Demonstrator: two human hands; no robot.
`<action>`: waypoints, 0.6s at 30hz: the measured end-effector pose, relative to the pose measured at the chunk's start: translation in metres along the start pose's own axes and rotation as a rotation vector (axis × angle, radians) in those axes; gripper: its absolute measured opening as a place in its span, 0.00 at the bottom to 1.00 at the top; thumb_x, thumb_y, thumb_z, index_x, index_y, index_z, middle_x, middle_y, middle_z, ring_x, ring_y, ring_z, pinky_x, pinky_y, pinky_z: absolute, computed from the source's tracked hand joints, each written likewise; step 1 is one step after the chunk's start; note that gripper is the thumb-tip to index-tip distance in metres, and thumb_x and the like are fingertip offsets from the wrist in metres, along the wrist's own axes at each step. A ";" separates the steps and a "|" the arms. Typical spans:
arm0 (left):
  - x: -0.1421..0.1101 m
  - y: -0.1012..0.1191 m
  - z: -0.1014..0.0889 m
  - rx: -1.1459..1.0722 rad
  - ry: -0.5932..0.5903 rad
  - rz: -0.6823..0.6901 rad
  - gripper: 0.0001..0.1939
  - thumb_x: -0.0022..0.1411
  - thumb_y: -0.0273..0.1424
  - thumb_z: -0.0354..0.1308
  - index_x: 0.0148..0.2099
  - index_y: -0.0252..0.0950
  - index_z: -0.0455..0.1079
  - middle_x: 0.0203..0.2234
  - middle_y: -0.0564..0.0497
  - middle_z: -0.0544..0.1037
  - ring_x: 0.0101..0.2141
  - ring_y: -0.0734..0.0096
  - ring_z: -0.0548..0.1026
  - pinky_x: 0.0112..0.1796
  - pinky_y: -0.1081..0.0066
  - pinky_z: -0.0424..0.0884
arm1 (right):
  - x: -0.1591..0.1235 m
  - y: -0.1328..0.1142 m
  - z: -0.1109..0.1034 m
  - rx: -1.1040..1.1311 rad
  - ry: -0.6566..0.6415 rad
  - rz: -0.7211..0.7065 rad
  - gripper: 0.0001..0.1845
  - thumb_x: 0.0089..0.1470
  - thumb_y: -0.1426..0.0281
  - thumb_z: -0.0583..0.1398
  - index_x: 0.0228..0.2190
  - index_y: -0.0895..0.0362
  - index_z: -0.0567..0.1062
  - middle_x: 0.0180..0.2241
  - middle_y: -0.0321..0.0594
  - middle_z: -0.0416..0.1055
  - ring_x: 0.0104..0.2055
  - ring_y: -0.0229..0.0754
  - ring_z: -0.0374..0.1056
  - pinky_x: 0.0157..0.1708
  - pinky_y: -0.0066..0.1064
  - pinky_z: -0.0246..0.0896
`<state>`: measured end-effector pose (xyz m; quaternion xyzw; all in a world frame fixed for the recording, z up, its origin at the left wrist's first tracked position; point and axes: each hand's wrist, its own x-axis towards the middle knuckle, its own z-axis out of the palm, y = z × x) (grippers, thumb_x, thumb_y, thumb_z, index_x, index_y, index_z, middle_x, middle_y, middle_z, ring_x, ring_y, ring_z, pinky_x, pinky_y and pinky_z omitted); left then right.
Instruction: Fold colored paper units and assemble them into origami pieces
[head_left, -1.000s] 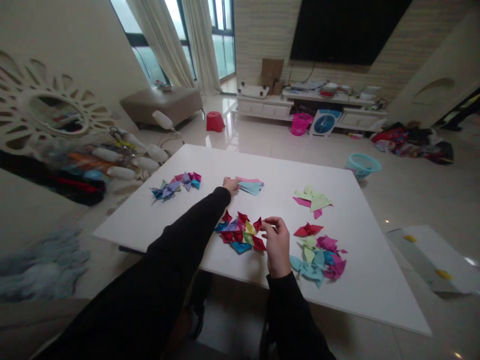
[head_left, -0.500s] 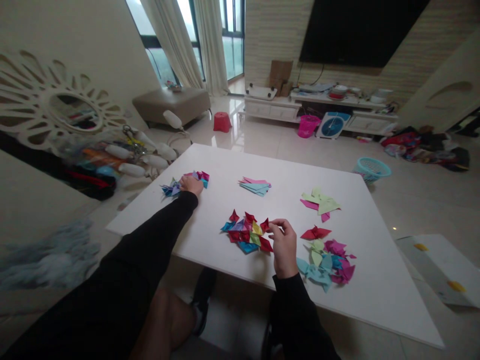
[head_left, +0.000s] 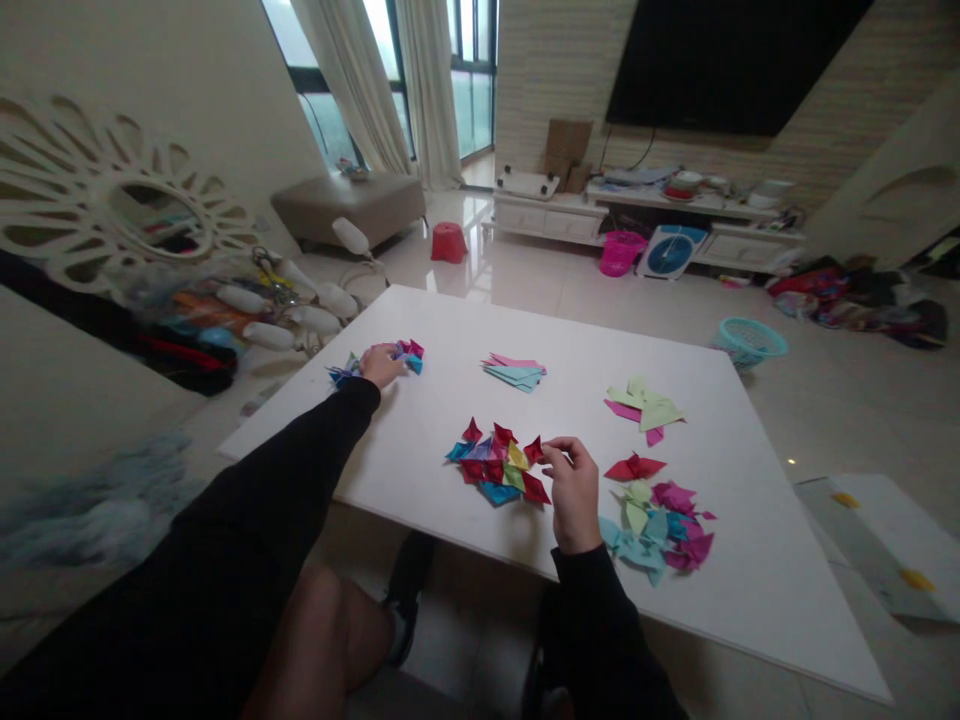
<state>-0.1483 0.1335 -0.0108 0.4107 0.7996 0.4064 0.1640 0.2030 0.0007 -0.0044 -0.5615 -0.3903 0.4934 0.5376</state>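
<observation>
On the white table (head_left: 420,450), my right hand (head_left: 576,495) pinches the tip of a red origami piece (head_left: 533,450) at the right edge of the middle group. That group of folded paper pieces (head_left: 491,470) is red, blue, yellow, green and purple. My left hand (head_left: 382,367) reaches to the far left, its fingers curled down into another pile of origami pieces (head_left: 412,356) in blue, purple and magenta. What those fingers hold, if anything, is hidden.
Behind the middle group lies a stack of pink and light-blue folded strips (head_left: 515,372). To the right are green and pink folded sheets (head_left: 643,405), a red origami piece (head_left: 634,467) and a mixed origami pile (head_left: 660,528). A turquoise basket (head_left: 750,340) stands beyond the table.
My left hand has shifted slightly within the left pile, its wrist drawn a little to the left. My right hand keeps its pinch on the red piece. The camera view has moved slightly.
</observation>
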 end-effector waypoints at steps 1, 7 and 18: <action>-0.001 0.005 0.000 -0.006 0.006 0.017 0.07 0.49 0.21 0.67 0.32 0.30 0.73 0.39 0.40 0.80 0.49 0.53 0.73 0.53 0.56 0.63 | 0.000 0.000 0.000 0.006 -0.006 -0.006 0.09 0.45 0.63 0.64 0.27 0.54 0.74 0.25 0.34 0.73 0.28 0.40 0.69 0.28 0.30 0.62; -0.065 0.049 0.013 -0.180 -0.112 0.219 0.07 0.56 0.22 0.63 0.38 0.32 0.79 0.38 0.42 0.83 0.43 0.61 0.78 0.50 0.62 0.70 | -0.001 -0.002 -0.004 0.023 -0.021 -0.045 0.08 0.46 0.63 0.64 0.28 0.54 0.74 0.25 0.33 0.73 0.29 0.40 0.69 0.30 0.31 0.62; -0.233 0.054 0.055 -0.689 -0.560 0.214 0.06 0.54 0.31 0.68 0.30 0.40 0.73 0.31 0.49 0.79 0.35 0.64 0.77 0.40 0.65 0.73 | -0.003 -0.011 -0.025 -0.238 -0.059 -0.194 0.09 0.51 0.65 0.62 0.32 0.56 0.80 0.33 0.39 0.77 0.34 0.43 0.68 0.36 0.35 0.62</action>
